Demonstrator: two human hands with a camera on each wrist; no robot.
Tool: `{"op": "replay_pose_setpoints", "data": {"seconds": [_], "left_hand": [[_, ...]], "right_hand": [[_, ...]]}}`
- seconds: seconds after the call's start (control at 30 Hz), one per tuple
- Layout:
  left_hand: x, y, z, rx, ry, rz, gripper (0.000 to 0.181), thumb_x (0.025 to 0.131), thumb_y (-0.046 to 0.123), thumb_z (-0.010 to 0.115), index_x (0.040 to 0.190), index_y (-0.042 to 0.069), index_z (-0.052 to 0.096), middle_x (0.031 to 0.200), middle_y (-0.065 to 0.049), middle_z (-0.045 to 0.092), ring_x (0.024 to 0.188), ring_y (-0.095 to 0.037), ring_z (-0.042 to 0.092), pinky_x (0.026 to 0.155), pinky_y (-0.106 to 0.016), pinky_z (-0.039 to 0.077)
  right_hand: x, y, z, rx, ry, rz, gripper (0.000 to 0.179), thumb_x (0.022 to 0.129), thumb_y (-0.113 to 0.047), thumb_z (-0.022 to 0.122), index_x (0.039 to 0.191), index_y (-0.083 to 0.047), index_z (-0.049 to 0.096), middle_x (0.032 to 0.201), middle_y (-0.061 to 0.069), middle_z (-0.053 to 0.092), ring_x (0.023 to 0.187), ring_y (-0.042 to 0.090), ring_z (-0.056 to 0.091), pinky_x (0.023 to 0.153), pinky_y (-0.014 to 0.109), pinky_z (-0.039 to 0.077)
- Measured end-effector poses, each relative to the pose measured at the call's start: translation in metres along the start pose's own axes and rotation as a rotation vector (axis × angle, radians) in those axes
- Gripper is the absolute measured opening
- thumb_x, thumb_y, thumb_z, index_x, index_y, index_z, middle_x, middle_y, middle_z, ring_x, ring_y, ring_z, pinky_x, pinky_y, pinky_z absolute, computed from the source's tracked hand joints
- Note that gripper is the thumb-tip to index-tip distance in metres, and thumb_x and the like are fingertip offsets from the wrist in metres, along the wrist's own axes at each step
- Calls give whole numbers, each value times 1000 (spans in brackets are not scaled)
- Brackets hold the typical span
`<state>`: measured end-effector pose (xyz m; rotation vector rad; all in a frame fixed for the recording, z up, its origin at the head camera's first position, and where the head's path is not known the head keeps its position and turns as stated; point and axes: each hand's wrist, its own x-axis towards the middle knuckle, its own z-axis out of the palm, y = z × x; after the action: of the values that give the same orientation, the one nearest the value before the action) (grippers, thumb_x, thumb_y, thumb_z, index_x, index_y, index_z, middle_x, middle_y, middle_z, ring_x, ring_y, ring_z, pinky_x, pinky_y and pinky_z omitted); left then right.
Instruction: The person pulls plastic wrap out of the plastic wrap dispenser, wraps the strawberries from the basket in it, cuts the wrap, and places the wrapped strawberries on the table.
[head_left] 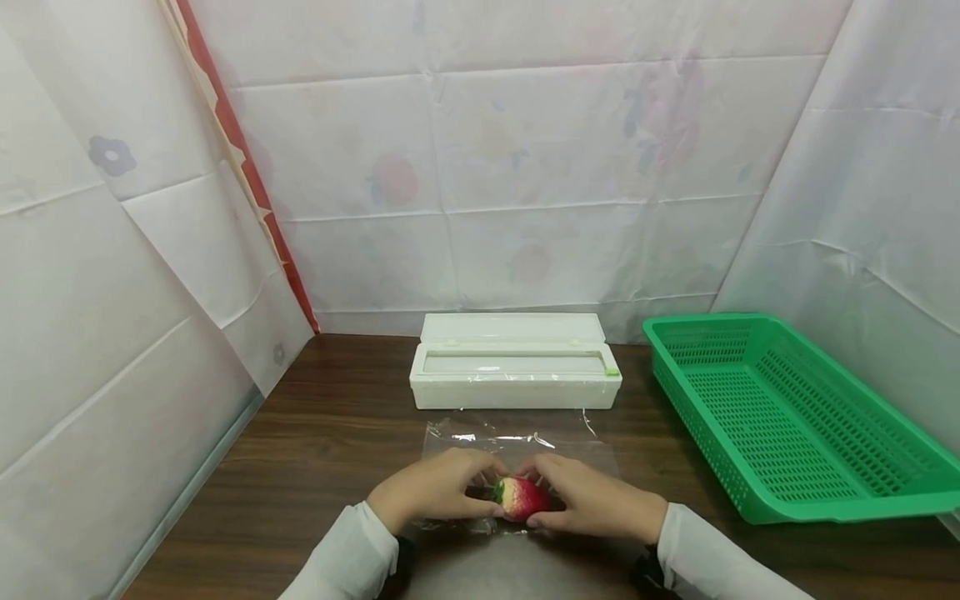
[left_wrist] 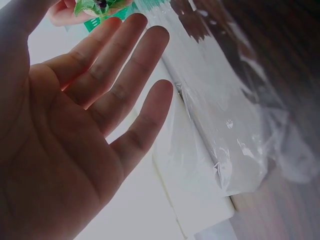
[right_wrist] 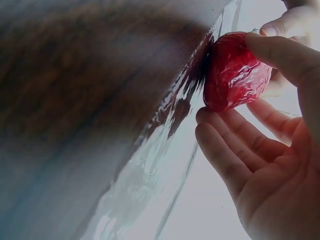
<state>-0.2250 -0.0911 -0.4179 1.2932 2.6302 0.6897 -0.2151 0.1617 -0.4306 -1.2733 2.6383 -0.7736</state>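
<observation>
A red strawberry (head_left: 522, 498), pale yellow toward its green leaves, lies on a sheet of clear plastic film (head_left: 540, 450) on the dark wooden table. My right hand (head_left: 596, 498) holds it, thumb on one side and fingertips on the other; its surface looks glossy and creased in the right wrist view. At the leafy end is my left hand (head_left: 442, 487), its fingers loosely extended in the left wrist view. There, the green leaves (left_wrist: 90, 7) show at the top edge, beyond those fingers.
Behind the film stands a white film dispenser box (head_left: 517, 394), its lid raised. A green plastic basket (head_left: 697, 433) sits to the right. White patterned sheeting (head_left: 480, 167) encloses the table at the back and sides.
</observation>
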Motion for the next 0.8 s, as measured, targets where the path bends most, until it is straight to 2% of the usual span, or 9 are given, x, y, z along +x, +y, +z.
{"op": "replay_pose_setpoints", "data": {"seconds": [0.2, 0.37, 0.57, 0.8], "left_hand": [[-4, 2, -3, -25, -3, -4, 46, 85, 46, 64, 119, 15, 59, 105, 6, 66, 95, -6, 58, 83, -29, 53], [-10, 2, -9, -38, -3, -39, 51, 85, 49, 63, 122, 14, 57, 109, 4, 65, 99, -7, 57, 84, -32, 52], [-19, -1, -16, 29, 12, -64, 51, 83, 42, 67, 124, 14, 55, 119, 1, 61, 102, -9, 56, 87, -34, 51], [-30, -2, -21, 71, 24, -105, 55, 80, 38, 72, 126, 15, 52, 121, 0, 59, 105, -10, 54, 88, -38, 51]], "right_hand": [[-2, 1, -1, 26, -9, 4, 50, 85, -44, 65, 125, -20, 46, 114, -6, 56, 98, 2, 53, 78, 25, 54], [-7, 1, -6, 27, -9, 43, 55, 85, -45, 64, 128, -17, 45, 117, -2, 57, 99, 6, 55, 81, 30, 54], [-17, 1, -12, -71, -2, 58, 55, 84, -43, 66, 127, -16, 46, 116, 1, 59, 102, 11, 55, 84, 34, 53], [-28, 3, -16, -145, 32, 40, 45, 80, -41, 71, 113, -17, 53, 105, -3, 60, 92, 8, 54, 77, 31, 54]]}}
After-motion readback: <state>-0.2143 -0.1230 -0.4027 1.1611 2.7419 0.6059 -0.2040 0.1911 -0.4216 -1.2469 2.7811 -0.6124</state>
